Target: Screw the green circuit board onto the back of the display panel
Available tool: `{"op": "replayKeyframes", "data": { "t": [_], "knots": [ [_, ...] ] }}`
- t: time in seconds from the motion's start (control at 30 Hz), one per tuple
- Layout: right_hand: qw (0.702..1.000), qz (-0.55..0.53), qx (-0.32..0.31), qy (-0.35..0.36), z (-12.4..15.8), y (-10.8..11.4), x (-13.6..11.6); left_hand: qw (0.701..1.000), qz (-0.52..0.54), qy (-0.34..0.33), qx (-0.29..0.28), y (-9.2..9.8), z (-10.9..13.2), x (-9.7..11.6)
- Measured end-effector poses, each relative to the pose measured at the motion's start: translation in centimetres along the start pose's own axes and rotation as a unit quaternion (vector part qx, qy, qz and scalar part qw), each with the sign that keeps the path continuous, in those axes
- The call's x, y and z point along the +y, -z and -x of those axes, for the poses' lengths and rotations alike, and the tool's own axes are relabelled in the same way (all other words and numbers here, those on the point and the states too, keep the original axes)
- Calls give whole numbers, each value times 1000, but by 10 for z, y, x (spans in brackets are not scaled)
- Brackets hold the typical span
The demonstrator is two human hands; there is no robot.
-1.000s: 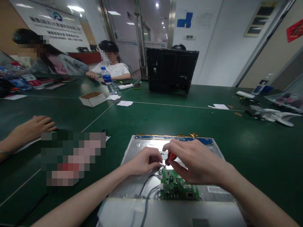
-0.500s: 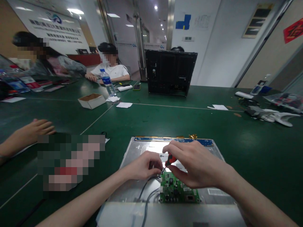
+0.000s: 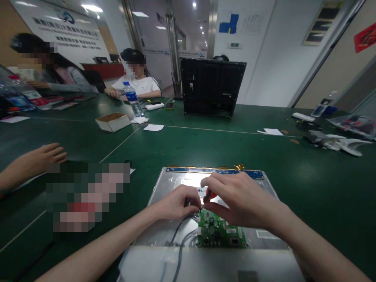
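My right hand (image 3: 243,199) is closed on a small screwdriver (image 3: 208,195) with a red and black handle. The screwdriver points down at the top left corner of a green circuit board (image 3: 220,233). At that same corner, the fingers of my left hand (image 3: 180,201) are curled and pinched by the screwdriver's tip; whatever they hold is too small or hidden. Beneath both hands lies a silvery metal display panel (image 3: 160,192), with a narrow blue circuit strip (image 3: 190,170) along its far edge. Grey cables (image 3: 181,250) run beside the green board's left side.
Another person's hand (image 3: 44,158) rests on the green table (image 3: 205,149) at the left. Farther back are an open box (image 3: 114,124), a water bottle (image 3: 133,100) and a black monitor back (image 3: 213,88). A grey-white tool-like object (image 3: 335,141) lies right. Two people sit behind.
The screwdriver handle has become slightly more upright in my right hand. My left fingers stay at the board's corner. The whole view has shifted a little.
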State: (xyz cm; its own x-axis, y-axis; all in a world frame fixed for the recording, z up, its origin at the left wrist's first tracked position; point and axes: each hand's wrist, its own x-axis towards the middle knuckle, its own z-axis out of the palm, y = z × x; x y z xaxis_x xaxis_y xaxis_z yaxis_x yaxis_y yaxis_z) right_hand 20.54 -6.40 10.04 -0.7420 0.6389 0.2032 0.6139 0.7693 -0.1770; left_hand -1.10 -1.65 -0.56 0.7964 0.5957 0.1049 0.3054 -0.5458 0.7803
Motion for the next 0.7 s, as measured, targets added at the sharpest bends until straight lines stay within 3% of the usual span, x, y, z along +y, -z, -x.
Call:
{"op": "replayKeyframes", "data": {
  "t": [0.43,0.7],
  "knots": [
    [999,36,19,1,-3,-1,1,1000,-17,5,-1,0,2,-6],
    [1000,-15,1,3,1,4,-1,1000,-9,-1,-8,1,2,-5]
  ]
}}
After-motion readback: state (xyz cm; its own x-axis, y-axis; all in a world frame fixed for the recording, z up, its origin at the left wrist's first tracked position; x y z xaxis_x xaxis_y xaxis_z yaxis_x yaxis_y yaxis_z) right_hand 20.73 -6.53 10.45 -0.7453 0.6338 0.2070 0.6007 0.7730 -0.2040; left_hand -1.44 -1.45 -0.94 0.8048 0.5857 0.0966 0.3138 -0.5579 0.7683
